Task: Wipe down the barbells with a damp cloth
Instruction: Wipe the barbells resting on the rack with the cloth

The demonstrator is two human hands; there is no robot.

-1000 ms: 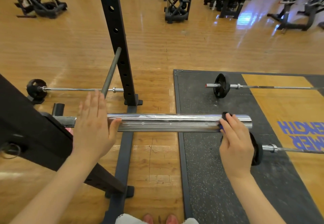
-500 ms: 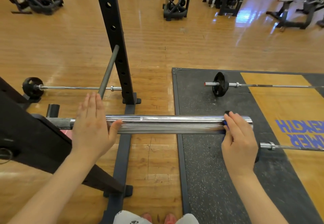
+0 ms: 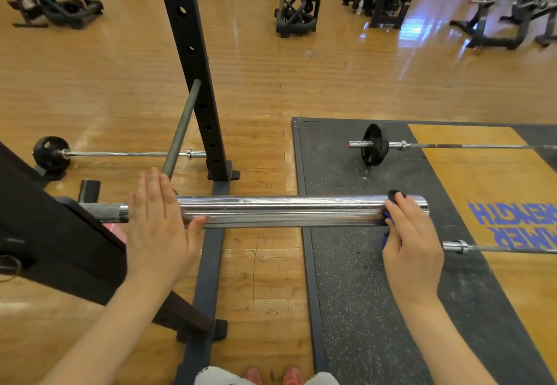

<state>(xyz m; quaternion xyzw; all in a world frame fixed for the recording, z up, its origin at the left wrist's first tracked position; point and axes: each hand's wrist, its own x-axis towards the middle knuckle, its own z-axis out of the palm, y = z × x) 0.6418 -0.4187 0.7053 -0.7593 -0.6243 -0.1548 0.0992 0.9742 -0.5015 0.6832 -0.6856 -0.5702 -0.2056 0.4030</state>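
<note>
A chrome barbell sleeve (image 3: 286, 209) lies level across the middle of the view, racked at its left end. My left hand (image 3: 159, 228) rests flat on the sleeve's left part, fingers straight and together, thumb under the bar. My right hand (image 3: 411, 240) presses a blue cloth (image 3: 387, 223) against the sleeve near its right tip; only a small strip of cloth shows beside the fingers, with a dark bit at the fingertips.
A black rack upright (image 3: 196, 77) and its base rail (image 3: 208, 264) stand just behind and below the sleeve. Three other barbells lie on the floor: left (image 3: 120, 153), on the rubber mat (image 3: 373, 148), and under my right hand (image 3: 497, 248). Gym machines line the back.
My right hand with the cloth has slid a little along the sleeve towards its right end. My left hand has stayed flat on the bar.
</note>
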